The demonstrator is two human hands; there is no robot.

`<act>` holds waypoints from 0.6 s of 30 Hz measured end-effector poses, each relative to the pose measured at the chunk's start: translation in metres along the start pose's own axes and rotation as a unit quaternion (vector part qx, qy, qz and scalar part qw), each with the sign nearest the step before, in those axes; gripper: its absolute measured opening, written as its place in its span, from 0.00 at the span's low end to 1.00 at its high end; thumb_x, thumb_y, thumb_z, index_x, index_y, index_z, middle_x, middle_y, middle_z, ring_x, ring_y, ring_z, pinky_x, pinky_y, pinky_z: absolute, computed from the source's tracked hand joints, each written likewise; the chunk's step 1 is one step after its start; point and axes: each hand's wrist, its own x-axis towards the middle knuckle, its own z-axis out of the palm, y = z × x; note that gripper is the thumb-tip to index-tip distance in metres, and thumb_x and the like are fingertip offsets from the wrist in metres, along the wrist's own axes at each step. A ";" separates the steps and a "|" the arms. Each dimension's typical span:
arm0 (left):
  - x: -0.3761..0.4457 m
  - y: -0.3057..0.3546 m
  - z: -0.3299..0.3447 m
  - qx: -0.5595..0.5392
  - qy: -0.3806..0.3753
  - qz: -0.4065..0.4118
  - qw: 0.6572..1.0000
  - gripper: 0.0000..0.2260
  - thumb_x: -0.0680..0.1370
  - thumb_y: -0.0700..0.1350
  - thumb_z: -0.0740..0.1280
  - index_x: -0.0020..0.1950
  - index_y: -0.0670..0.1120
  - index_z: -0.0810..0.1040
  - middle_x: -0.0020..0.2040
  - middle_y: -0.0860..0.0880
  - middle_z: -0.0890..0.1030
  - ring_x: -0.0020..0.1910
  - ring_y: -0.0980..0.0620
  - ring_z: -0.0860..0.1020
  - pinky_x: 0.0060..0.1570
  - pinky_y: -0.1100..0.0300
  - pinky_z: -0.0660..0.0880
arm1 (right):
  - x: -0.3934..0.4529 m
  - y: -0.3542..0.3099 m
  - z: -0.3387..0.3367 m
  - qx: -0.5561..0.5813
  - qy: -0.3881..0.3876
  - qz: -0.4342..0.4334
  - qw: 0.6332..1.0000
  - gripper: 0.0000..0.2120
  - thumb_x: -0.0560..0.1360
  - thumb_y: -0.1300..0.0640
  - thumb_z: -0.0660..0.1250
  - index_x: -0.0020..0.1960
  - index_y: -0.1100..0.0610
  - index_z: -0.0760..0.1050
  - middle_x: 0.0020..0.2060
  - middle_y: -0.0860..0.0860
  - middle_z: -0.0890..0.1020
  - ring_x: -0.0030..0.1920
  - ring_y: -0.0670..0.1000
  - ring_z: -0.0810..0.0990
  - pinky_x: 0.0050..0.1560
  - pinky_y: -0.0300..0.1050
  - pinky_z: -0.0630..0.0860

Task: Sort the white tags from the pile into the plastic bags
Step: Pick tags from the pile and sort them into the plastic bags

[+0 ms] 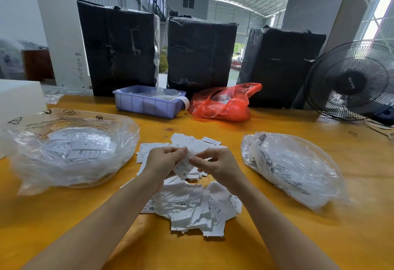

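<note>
A pile of white tags (191, 208) lies on the yellow table in front of me, spreading back to about mid-table. My left hand (164, 161) holds a small stack of white tags (183, 168), the top one marked S. My right hand (213, 163) pinches the top edge of that stack with thumb and fingertips. A clear plastic bag (70, 148) with tags inside sits to the left. Another clear plastic bag (294, 169) lies to the right.
At the back stand a purple bin (147, 103), a red plastic bag (223, 103) and three black wrapped bales (200, 52). A black fan (351, 80) is at the right rear. A white box (19, 99) sits at the far left.
</note>
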 end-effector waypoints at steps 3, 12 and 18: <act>0.000 0.001 0.000 -0.013 0.001 0.001 1.000 0.05 0.74 0.43 0.71 0.46 0.42 0.81 0.43 0.41 0.83 0.41 0.46 0.82 0.37 0.58 0.79 | 0.001 0.000 -0.001 0.016 0.024 0.002 1.000 0.12 0.71 0.61 0.73 0.53 0.61 0.79 0.38 0.53 0.81 0.31 0.47 0.78 0.34 0.37 0.74; -0.001 0.002 0.003 -0.011 0.013 -0.006 1.000 0.05 0.73 0.45 0.72 0.45 0.44 0.82 0.42 0.43 0.82 0.43 0.46 0.80 0.39 0.57 0.77 | 0.000 -0.001 -0.003 0.067 0.004 0.023 0.997 0.03 0.70 0.67 0.72 0.43 0.64 0.82 0.30 0.51 0.82 0.28 0.45 0.79 0.32 0.34 0.74; -0.003 0.006 0.000 -0.010 -0.066 -0.065 0.996 0.14 0.74 0.50 0.70 0.50 0.40 0.78 0.43 0.39 0.85 0.41 0.43 0.84 0.33 0.60 0.79 | 0.004 0.000 -0.014 0.153 0.078 0.082 0.982 0.01 0.72 0.67 0.70 0.43 0.64 0.80 0.29 0.53 0.82 0.29 0.47 0.80 0.35 0.38 0.77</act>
